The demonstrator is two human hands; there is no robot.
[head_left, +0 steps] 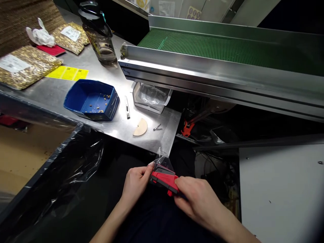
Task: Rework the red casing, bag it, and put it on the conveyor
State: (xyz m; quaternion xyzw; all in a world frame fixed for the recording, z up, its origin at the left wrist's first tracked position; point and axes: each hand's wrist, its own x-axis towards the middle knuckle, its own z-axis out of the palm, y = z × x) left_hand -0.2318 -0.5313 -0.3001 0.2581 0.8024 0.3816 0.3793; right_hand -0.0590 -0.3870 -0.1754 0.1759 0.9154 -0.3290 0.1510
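Head view of two hands working low in the frame, below the near edge of a steel counter (162, 121). The left hand (135, 184) pinches the left end of a small red and black part (164, 179) that sits partly inside a clear plastic bag (163, 162); the right hand (198, 199) is closed over the part's right end, its fingers hiding that end and whatever lies beneath. The part's exact form is hard to make out. Both forearms are cut off by the lower edge. On the counter stand a blue tray (92, 99) holding a few small brass-coloured bits, a slim metal tool (127, 107) just beside it, a half-round wooden piece (140, 128), a small metal clip (157, 127), and a clear box (150, 98) tucked under the conveyor rail. Further back lie yellow labels (68, 73), bags of gold-coloured pieces (25, 65), crumpled white material (40, 35) and a dark bottle (100, 32), its top cropped. A green conveyor belt (215, 45) runs across the upper right. A black-lined bin (63, 168) fills the lower left; a white panel (280, 189) the lower right. The space under the conveyor is dark and indistinct.
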